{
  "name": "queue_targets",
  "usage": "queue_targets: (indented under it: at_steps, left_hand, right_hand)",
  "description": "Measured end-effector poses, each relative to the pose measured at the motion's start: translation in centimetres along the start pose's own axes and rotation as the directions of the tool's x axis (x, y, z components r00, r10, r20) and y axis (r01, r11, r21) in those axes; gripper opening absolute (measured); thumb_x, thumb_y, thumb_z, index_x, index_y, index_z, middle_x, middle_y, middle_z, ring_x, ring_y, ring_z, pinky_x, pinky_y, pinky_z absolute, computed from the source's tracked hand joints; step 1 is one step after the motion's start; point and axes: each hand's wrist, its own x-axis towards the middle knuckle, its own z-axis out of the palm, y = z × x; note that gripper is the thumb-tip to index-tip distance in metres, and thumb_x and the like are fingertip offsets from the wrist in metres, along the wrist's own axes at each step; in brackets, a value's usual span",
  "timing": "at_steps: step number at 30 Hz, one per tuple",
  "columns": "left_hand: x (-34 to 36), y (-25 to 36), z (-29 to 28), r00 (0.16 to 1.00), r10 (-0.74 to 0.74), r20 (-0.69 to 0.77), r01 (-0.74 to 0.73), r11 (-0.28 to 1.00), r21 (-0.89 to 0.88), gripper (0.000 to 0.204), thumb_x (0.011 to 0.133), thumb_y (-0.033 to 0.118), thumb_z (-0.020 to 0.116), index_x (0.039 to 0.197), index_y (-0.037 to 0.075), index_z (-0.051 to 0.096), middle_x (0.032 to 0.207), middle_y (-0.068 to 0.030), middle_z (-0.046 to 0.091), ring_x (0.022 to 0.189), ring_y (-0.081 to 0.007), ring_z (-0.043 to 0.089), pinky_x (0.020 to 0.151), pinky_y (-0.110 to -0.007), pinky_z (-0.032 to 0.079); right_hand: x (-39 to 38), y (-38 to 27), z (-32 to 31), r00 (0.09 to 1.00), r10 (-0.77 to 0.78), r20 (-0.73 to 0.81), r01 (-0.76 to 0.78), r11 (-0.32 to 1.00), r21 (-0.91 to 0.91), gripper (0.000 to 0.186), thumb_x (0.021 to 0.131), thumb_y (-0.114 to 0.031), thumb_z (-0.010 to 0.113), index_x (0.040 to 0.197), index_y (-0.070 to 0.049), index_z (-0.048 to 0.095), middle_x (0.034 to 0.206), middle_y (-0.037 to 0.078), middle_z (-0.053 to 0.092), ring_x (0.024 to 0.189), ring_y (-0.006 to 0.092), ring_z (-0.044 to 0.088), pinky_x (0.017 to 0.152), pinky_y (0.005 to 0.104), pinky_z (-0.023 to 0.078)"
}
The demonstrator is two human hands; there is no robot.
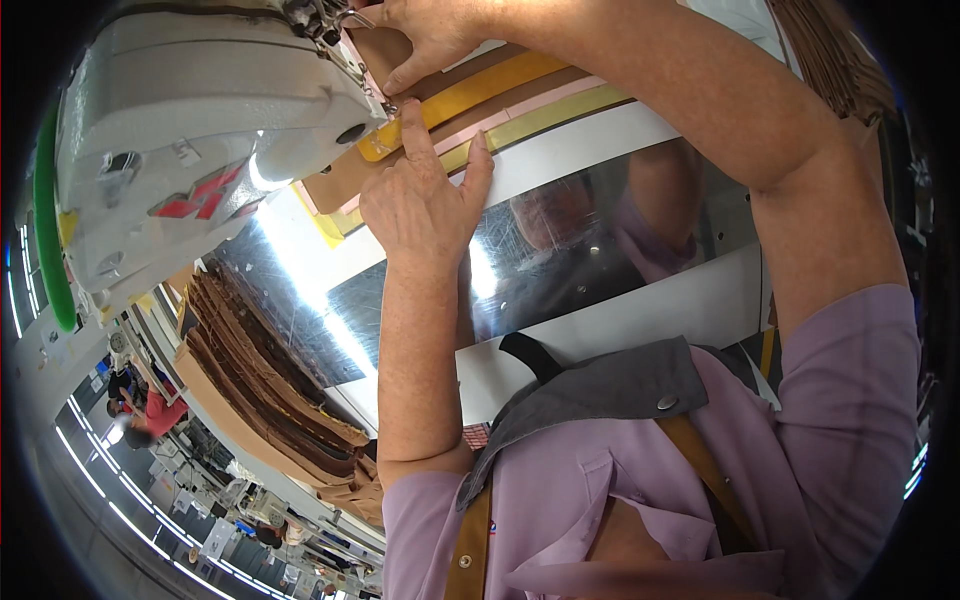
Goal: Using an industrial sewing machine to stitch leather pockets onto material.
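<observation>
A white sewing machine [200,150] reaches in from the upper left, its needle and presser foot [388,105] over a brown panel [385,55] that looks like leather or cloth. My left hand [420,205] lies by the foot, index finger stretched onto the yellow strip [490,92] and thumb spread on the pale green-yellow strip [560,118]. Its other fingers are partly hidden. Across the top, my right hand [435,40] rests on the brown panel behind the foot, thumb and fingers apart. Neither hand grips anything that I can see.
A shiny metal plate [540,260] spans the white table [640,300] nearest me. Curved stacks of brown pieces lie at the left [260,360] and far right [835,50]. A green bar [48,220] runs along the machine. Other people [160,412] are far off, lower left.
</observation>
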Motion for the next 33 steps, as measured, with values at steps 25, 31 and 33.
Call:
queue_targets:
  at_steps: [25, 31, 33]
  left_hand:
    - [-0.2, 0.2, 0.6, 0.999, 0.042, -0.019, -0.043, 0.997, -0.058, 0.070, 0.092, 0.048, 0.067, 0.136, -0.005, 0.059, 0.057, -0.0109, 0.066, 0.050, -0.0267, 0.066, 0.056, -0.038, 0.053]
    - [-1.8, -0.4, -1.1, 1.000, 0.001, 0.004, -0.001, 0.999, -0.053, 0.069, 0.091, 0.050, 0.069, 0.135, -0.003, 0.060, 0.057, -0.0094, 0.065, 0.049, -0.0249, 0.066, 0.055, -0.037, 0.052]
    - [-2.4, -0.6, -2.0, 0.999, -0.035, 0.001, 0.035, 0.999, -0.036, 0.069, 0.091, 0.050, 0.069, 0.135, -0.003, 0.060, 0.056, -0.0089, 0.065, 0.049, -0.0245, 0.066, 0.055, -0.036, 0.051]
  right_hand:
    - [-0.5, 0.0, 0.3, 0.999, -0.026, -0.019, 0.026, 1.000, -0.008, 0.090, 0.086, -0.066, 0.065, 0.153, -0.007, 0.049, 0.155, 0.021, 0.046, 0.146, 0.0356, 0.041, 0.117, 0.0478, 0.037]
    - [-1.5, -0.6, 1.0, 0.991, -0.079, -0.107, 0.082, 0.996, 0.019, 0.080, 0.087, -0.060, 0.066, 0.146, -0.005, 0.057, 0.142, 0.020, 0.054, 0.136, 0.0353, 0.048, 0.112, 0.0487, 0.040]
    - [-1.0, -0.6, 2.1, 0.984, -0.089, -0.152, 0.088, 0.996, -0.008, 0.077, 0.088, -0.058, 0.065, 0.144, -0.005, 0.058, 0.140, 0.019, 0.054, 0.134, 0.0354, 0.049, 0.112, 0.0485, 0.040]
